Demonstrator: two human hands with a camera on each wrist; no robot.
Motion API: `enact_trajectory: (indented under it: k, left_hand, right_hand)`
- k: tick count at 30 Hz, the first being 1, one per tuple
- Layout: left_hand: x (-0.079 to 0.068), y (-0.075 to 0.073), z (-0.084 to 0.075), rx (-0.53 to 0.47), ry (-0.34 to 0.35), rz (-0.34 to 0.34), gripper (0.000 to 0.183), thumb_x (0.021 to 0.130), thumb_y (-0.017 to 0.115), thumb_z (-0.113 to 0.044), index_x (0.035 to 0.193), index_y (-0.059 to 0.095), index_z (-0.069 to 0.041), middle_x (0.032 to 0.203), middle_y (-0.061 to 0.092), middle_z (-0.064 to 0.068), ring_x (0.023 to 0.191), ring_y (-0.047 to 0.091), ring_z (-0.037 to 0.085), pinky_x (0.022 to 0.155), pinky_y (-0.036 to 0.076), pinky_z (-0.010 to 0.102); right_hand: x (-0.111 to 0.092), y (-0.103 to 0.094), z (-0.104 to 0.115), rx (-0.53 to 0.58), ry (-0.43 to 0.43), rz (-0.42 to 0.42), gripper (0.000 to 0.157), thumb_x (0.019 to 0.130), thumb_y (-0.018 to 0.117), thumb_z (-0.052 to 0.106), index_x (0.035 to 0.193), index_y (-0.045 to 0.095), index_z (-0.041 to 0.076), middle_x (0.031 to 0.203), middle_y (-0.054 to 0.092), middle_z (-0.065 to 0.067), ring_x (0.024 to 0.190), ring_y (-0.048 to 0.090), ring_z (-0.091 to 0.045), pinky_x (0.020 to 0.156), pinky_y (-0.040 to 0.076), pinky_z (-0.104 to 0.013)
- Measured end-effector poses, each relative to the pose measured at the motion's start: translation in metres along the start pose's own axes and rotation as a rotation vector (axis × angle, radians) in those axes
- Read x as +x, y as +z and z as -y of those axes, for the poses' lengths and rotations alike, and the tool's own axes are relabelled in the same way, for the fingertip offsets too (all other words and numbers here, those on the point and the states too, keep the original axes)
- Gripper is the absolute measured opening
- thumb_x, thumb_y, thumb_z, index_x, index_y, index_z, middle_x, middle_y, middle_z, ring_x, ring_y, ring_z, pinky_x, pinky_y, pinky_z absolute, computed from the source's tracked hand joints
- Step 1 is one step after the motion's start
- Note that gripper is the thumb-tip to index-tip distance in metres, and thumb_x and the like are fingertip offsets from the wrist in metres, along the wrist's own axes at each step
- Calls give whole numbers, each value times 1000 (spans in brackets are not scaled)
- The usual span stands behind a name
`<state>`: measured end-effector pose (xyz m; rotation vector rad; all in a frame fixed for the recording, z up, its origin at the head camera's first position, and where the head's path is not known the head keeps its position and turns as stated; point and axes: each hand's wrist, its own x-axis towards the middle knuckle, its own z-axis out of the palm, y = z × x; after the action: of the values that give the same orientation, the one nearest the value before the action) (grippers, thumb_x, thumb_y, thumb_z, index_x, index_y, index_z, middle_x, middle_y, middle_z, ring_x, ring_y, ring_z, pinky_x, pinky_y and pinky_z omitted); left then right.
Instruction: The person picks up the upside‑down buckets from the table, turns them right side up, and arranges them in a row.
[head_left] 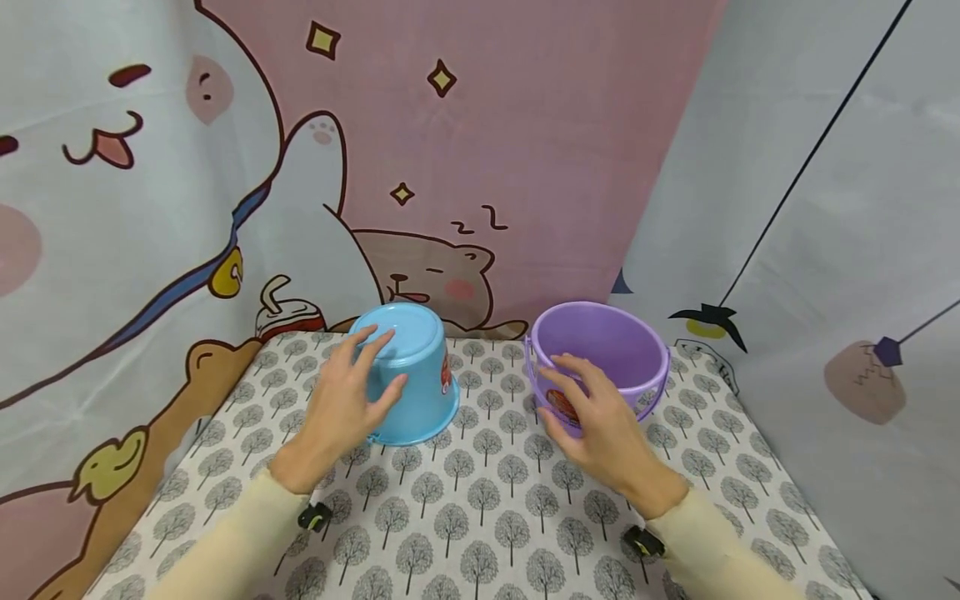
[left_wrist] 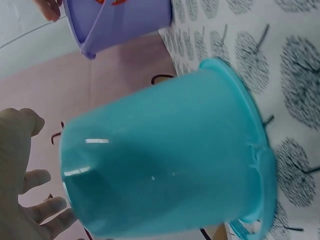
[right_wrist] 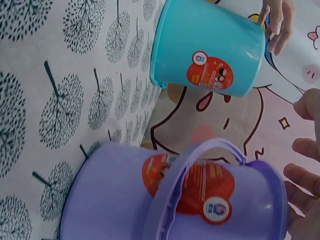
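Observation:
A light blue bucket [head_left: 408, 392] stands upside down on the table, its base facing up and its rim on the cloth. My left hand [head_left: 341, 404] hovers at its upper left side, fingers spread and loosely bent. In the left wrist view the fingers [left_wrist: 47, 210] are by the bucket's base; whether they touch it I cannot tell. A purple bucket [head_left: 607, 337] stands upright to the right, its mouth up and its handle hanging down at the side. My right hand [head_left: 600, 421] is in front of its rim, fingers apart; contact with the rim is unclear.
A white cloth with grey tree prints [head_left: 480, 500] covers the table. Behind it hangs a pink and white cartoon curtain [head_left: 540, 150], close to both buckets. A red label [right_wrist: 210, 70] is on the blue bucket, and another red label [right_wrist: 192, 187] on the purple one.

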<state>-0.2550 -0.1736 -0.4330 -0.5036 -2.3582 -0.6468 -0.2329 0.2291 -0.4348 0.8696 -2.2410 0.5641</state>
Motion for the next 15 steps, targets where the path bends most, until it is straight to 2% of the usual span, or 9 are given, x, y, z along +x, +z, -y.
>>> enact_trajectory:
  k: [6,11,15]
  left_hand:
    - [-6,-5,15,-14,-60,7,88,102,91,-36,175,50,-8,175,51,32,152,59,61,116,57,84]
    - [-10,-8,28,-30,-73,17,101,100,93,-37,178,40,0,175,48,35,153,58,60,119,55,85]
    - [-14,-9,38,-38,-108,61,110,100,94,-40,181,32,1,178,44,35,157,55,61,122,52,85]
  right_hand:
    - [5,12,6,27,-57,23,64,97,91,21,156,71,5,161,66,-23,151,66,-43,130,58,-62]
    - [9,23,12,51,-96,39,64,99,89,19,158,68,6,163,65,-21,151,66,-41,129,60,-59]
    - [9,33,16,74,-108,49,65,99,89,17,159,67,5,162,65,-21,145,70,-40,117,68,-55]
